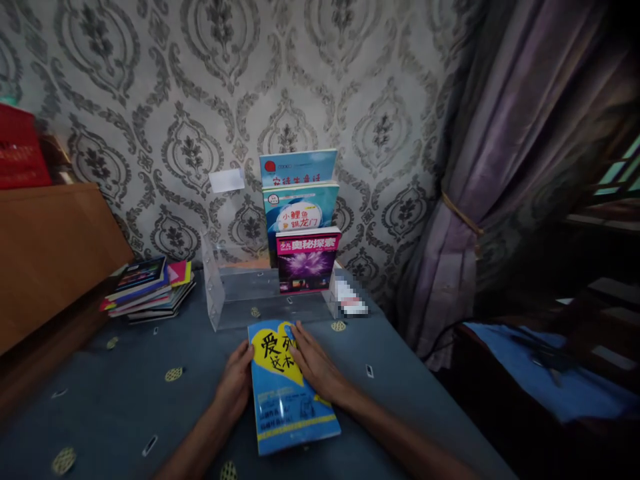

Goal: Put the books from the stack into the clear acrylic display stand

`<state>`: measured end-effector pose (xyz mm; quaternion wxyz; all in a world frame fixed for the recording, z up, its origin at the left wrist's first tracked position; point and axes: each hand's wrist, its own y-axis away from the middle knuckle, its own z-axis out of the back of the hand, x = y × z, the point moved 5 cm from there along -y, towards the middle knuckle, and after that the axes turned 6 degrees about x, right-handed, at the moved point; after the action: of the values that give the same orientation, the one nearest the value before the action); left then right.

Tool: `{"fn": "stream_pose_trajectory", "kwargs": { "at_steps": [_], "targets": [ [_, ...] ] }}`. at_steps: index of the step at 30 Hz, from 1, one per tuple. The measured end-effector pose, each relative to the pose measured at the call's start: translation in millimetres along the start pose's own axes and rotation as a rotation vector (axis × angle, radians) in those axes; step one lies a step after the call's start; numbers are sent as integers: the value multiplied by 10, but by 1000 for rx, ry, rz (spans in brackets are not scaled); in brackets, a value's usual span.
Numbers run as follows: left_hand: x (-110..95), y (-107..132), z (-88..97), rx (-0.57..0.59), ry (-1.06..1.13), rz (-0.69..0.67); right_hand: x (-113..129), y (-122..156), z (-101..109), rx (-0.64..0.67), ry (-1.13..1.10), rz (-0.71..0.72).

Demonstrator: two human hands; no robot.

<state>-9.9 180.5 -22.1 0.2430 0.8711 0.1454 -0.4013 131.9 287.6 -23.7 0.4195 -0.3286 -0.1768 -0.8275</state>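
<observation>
A blue book point(293, 420) with a yellow heart on its cover is between my hands, over the table in front of the stand. My left hand point(237, 377) grips its left edge, thumb near the cover's side. Across the upper right part of the cover lies my right hand point(316, 363), holding that side and hiding some of the title. Just beyond is a clear acrylic book stand point(213, 293). On its right side a purple-pink book point(307, 263) stands in front, with a teal book point(300, 210) and a light blue book point(300, 167) stepped up behind it.
A stack of several books point(150, 290) lies left of the stand. A wooden cabinet point(55, 253) bearing a red box point(23, 147) borders the left side. Patterned wallpaper rises behind, with a tied curtain point(450, 267) at right. A pixelated item point(350, 297) lies beside the stand.
</observation>
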Motion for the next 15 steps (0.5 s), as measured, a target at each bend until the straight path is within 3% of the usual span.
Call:
{"fn": "stream_pose_trajectory", "kwargs": {
  "at_steps": [6, 9, 12, 15],
  "targets": [
    [-48, 69, -25, -19, -19, -44, -12, -1, 38, -168, -252, -42],
    [-104, 86, -45, -22, -47, -69, 8, 17, 39, -252, -554, -43],
    [-137, 100, -65, -23, -90, -84, 59, 31, -35, -220, -900, -71],
    [-162, 111, -89, -84, -145, -144, 159, 68, 33, -310, -944, -34]
  ]
}}
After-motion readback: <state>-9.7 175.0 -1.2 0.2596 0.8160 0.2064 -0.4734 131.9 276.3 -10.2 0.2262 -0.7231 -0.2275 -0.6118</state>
